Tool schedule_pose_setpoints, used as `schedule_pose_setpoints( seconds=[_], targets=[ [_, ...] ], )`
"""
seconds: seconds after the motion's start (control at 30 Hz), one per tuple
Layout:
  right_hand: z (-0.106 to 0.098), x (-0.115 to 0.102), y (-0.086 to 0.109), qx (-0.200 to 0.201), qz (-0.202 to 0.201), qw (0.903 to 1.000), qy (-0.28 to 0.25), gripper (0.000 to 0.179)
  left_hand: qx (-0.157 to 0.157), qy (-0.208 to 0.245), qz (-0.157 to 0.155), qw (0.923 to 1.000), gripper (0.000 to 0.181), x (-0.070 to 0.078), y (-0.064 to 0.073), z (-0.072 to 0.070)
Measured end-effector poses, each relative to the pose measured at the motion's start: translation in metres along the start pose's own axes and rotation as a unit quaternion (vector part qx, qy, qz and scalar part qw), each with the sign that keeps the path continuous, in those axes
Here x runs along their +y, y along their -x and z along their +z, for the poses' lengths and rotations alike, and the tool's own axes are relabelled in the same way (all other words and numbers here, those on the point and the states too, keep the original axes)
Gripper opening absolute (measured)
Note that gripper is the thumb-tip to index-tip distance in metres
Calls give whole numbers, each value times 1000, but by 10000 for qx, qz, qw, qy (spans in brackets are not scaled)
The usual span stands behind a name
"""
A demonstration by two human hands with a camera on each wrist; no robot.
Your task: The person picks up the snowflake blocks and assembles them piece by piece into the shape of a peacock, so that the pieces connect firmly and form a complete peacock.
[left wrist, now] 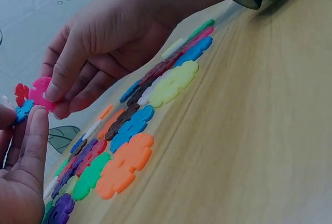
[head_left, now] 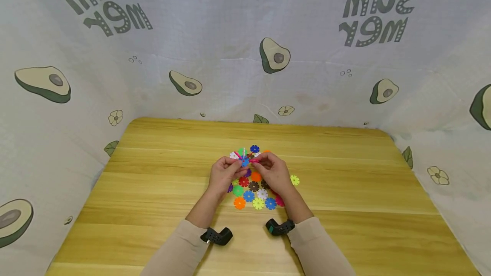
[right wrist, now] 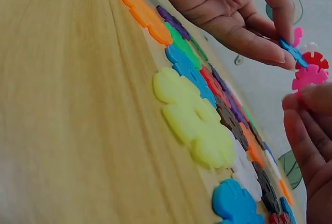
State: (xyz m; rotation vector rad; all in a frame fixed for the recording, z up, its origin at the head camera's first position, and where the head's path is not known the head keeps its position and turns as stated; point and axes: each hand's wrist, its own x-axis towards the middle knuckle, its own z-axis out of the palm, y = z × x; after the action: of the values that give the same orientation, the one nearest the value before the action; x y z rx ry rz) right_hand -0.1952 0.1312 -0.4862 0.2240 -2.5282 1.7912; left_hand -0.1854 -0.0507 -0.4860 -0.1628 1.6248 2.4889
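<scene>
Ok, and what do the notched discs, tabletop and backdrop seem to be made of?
The discs look like smooth molded plastic: even color, rounded edges. The tabletop could be wood or wood-look laminate, softly shiny, given its grain. The backdrop is probably matte printed fabric, since it wrinkles.

On the worktop (head_left: 345,173), most discs (head_left: 254,187) lie between the left forearm (head_left: 205,205) and right forearm (head_left: 297,205), one disc (head_left: 295,180) farther right; a cloth (head_left: 230,84) hangs behind.

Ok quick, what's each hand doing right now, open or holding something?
Left hand: closed, pinching the blue notched disc.
Right hand: closed, pinching a pink notched disc beside the blue one.
</scene>
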Motion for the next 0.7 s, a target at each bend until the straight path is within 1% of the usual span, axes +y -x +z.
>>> schedule_pose_setpoints(
  seconds=[0.23, 0.37, 0.6, 0.7],
  targets=[
    [0, -1, 1, 29, -296, 9996, 13, 9, 7, 52, 36, 10000, 6, 0, 1, 0],
    [0, 0, 1, 107, -351, 9993, 118, 7, 76, 39, 70, 9999, 6, 0, 1, 1],
    [1, 0, 2, 266, -390, 9981, 388, 5, 176, -158, 85, 9997, 7, -2, -1, 2],
    [2, 0, 2, 295, -425, 9968, 608, 5, 187, -358, 126, 9991, 8, -4, -2, 2]
  ],
)
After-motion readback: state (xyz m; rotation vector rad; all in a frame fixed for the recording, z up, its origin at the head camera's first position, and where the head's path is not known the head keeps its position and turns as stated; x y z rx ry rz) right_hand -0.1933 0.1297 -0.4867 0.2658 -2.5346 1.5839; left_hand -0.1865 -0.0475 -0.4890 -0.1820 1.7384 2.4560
